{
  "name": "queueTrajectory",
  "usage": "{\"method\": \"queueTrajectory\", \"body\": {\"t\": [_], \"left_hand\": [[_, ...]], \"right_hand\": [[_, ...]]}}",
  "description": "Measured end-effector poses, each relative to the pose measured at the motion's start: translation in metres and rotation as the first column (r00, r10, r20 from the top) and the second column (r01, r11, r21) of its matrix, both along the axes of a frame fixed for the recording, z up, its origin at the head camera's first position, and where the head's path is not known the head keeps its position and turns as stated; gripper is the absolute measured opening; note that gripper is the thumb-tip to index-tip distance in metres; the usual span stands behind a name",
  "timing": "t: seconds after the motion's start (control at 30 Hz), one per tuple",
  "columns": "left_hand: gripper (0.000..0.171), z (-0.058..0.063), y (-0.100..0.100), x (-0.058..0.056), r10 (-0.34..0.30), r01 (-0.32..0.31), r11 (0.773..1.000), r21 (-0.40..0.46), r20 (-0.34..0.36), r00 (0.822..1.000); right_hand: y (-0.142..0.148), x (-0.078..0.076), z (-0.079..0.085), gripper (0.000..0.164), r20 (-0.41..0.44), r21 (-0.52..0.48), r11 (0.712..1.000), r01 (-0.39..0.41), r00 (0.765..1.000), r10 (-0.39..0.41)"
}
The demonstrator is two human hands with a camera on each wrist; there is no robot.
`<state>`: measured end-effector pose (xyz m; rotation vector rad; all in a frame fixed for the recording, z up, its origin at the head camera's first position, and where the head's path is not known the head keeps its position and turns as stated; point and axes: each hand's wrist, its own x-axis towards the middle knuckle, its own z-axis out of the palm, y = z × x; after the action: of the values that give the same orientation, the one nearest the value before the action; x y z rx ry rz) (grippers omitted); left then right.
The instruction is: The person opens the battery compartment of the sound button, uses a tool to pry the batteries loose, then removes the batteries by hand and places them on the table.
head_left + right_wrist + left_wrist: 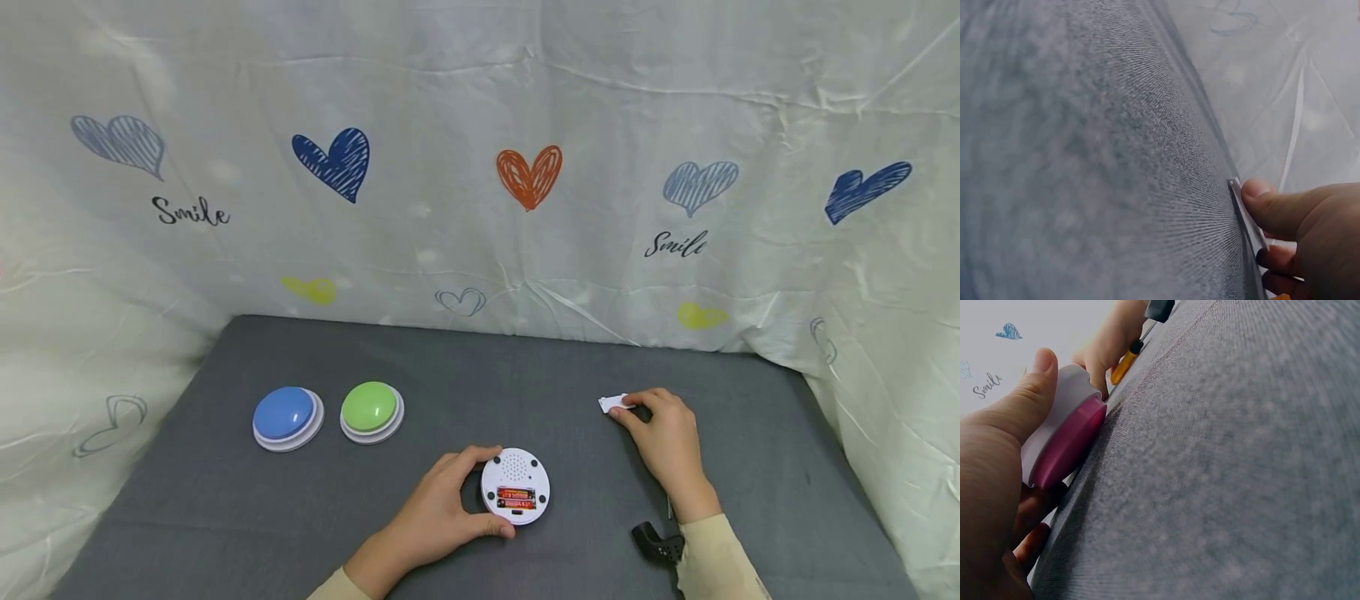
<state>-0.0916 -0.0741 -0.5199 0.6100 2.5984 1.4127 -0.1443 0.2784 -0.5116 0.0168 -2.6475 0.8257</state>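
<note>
My left hand [442,508] grips a round push button [534,475] by its rim, thumb and fingers on opposite sides. Its white underside, with several dark feet and a speaker grille, faces up. Red batteries [516,498] sit in its uncovered compartment. The left wrist view shows its pink dome [1069,447] facing the table. Farther right, my right hand [667,437] pinches a small white battery cover [611,403], seen edge-on in the right wrist view. A screwdriver with an orange handle [1124,367] is tucked by the right palm; the fingers' hold on it is partly hidden.
A blue push button [283,412] and a green push button [369,407] stand dome up on the left of the grey cloth-covered table [480,375]. A white curtain [420,250] with printed hearts hangs behind. A black wrist camera [657,546] sits at the right wrist.
</note>
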Motion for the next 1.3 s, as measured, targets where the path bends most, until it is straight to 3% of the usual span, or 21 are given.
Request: {"method": "queueTrajectory", "body": {"t": [0.3, 0.67, 0.97, 1.13, 1.3], "left_hand": [[0.093, -0.001, 0.000, 0.001, 0.006, -0.006, 1.000, -0.013, 0.007, 1.000], [0.092, 0.000, 0.002, 0.002, 0.007, -0.007, 1.000, -0.006, 0.006, 1.000], [0.093, -0.001, -0.001, 0.001, -0.001, 0.001, 1.000, -0.011, -0.013, 1.000], [0.092, -0.001, 0.000, 0.001, -0.003, 0.003, 1.000, -0.008, -0.008, 1.000], [0.092, 0.000, -0.001, 0.002, 0.003, -0.003, 1.000, -0.010, -0.003, 1.000]], "right_hand": [[0.002, -0.003, -0.005, 0.030, 0.041, -0.005, 0.999, 0.051, 0.998, -0.051], [0.002, 0.001, -0.001, 0.036, 0.098, 0.003, 1.000, 0.029, 0.995, -0.029], [0.010, 0.008, 0.012, 0.054, 0.171, -0.078, 0.996, 0.034, 0.985, -0.021], [0.018, 0.017, 0.025, 0.077, 0.288, -0.046, 0.994, 0.094, 0.955, -0.077], [0.025, 0.021, 0.036, 0.094, 0.453, 0.033, 0.995, 0.095, 0.886, -0.099]]}}
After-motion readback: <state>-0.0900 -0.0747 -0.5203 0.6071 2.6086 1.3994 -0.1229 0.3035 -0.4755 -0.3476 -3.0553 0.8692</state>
